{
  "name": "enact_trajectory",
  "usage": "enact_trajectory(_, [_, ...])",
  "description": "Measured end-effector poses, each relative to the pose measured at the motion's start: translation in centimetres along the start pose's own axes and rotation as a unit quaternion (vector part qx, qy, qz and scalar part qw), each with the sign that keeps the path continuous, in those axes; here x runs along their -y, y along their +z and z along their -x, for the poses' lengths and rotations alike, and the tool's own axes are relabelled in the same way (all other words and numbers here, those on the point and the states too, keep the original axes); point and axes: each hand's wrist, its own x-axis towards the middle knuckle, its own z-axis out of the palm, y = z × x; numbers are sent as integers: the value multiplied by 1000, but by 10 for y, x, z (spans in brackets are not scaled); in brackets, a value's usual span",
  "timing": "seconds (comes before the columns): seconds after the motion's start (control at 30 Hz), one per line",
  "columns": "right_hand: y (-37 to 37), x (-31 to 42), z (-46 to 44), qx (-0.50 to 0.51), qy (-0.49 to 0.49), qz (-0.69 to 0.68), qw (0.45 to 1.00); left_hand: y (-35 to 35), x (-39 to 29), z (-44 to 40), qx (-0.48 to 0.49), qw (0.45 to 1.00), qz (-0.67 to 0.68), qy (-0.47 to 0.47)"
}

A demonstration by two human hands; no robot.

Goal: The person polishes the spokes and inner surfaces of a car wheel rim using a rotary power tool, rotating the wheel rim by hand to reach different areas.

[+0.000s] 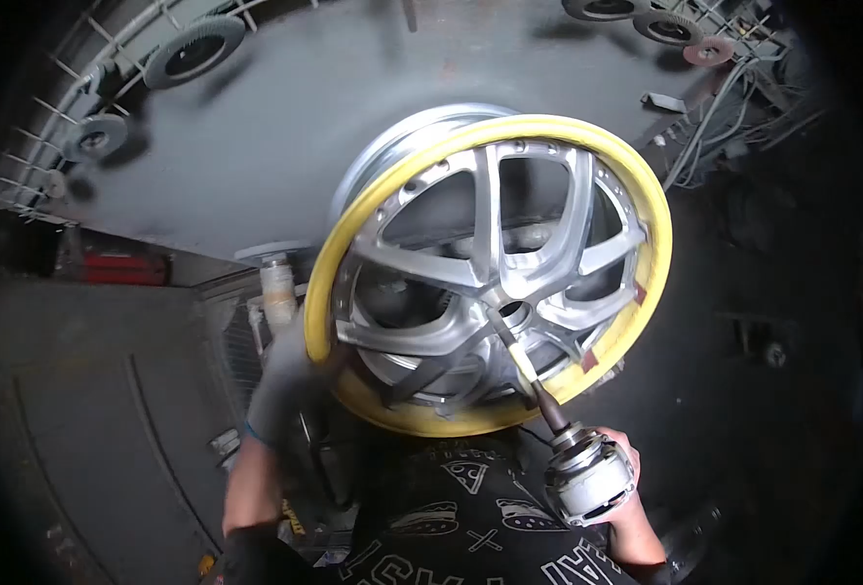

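Observation:
A silver alloy wheel (490, 219) with a yellow-covered lip (657, 210) stands tilted in front of me. My left hand (290, 370), in a grey glove and smeared by motion, grips the lower left of its rim; the fingertips are partly hidden. In my right hand (629, 458), closed around its body, is a power tool like a die grinder (587, 478) with a long tapered shaft. The shaft's tip reaches across the lower spokes to near the centre bore (515, 312). Dark red patches (590, 362) sit on the lip at lower right.
Behind the wheel rises a grey panel (256, 146). Round discs (195, 51) hang on a wire rack at upper left, more at upper right beside tangled cables (733, 117). A taped post with a disc on top (275, 283) stands left of the wheel. A red box (124, 268) lies farther left.

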Motion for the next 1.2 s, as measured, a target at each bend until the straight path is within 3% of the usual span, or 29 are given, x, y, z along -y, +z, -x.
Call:
enact_trajectory(0.03, [-18,-14,-9,8,-14,-10,1000,-4,-26,-18,6,996,-75,42])
enact_trajectory(0.1, [-44,-32,-19,48,-31,26,998,-13,-52,-39,37,996,-38,73])
enact_trajectory(0.17, [-60,-53,-24,63,-28,-153,986,-12,-80,-45,44,995,-71,50])
enact_trajectory(0.3, [-76,-78,-23,88,-27,-221,971,-3,-84,-43,-5,999,14,-49])
enact_trajectory(0.37, [-63,-92,-22,91,-70,-233,966,-6,-66,-34,-82,996,-4,-29])
enact_trajectory(0.4, [-63,-100,-23,95,-88,-239,962,-6,-72,-30,-104,988,-112,-3])
enact_trajectory(0.43, [-62,-108,-24,100,-105,-245,959,-6,-72,-25,-131,985,-107,19])
enact_trajectory(0.5, [-66,-117,-25,106,-88,-293,946,12,-105,-2,-253,949,-186,-19])
enact_trajectory(0.53, [-70,-120,-28,110,-83,-310,940,23,-116,10,-309,926,-217,18])
enact_trajectory(0.63, [-89,-122,-40,179,-46,-231,955,67,-132,48,-392,919,-49,-6])
enact_trajectory(0.7, [-85,-135,-44,201,-51,-227,952,97,-152,68,-341,936,-44,-73])
enact_trajectory(0.77, [-82,-142,-56,212,-78,-221,949,121,-154,83,-237,962,-105,-83])
enact_trajectory(0.83, [-82,-144,-67,217,-103,-218,946,140,-147,92,-157,984,-74,-38])
enact_trajectory(0.9, [-82,-142,-80,262,-59,-224,937,144,-164,91,-29,996,-70,-48])
enact_trajectory(0.93, [-81,-141,-87,278,-45,-227,932,148,-163,89,-3,997,-74,-6])
enact_trajectory(0.97, [-79,-140,-96,279,-82,-240,926,148,-169,87,28,997,-74,-17])
enact_trajectory(1.13, [-77,-130,-130,263,-141,-262,918,146,-168,75,-5,997,-78,9])
enact_trajectory(1.2, [-73,-136,-141,302,-105,-338,885,142,-167,68,22,998,-49,-28])
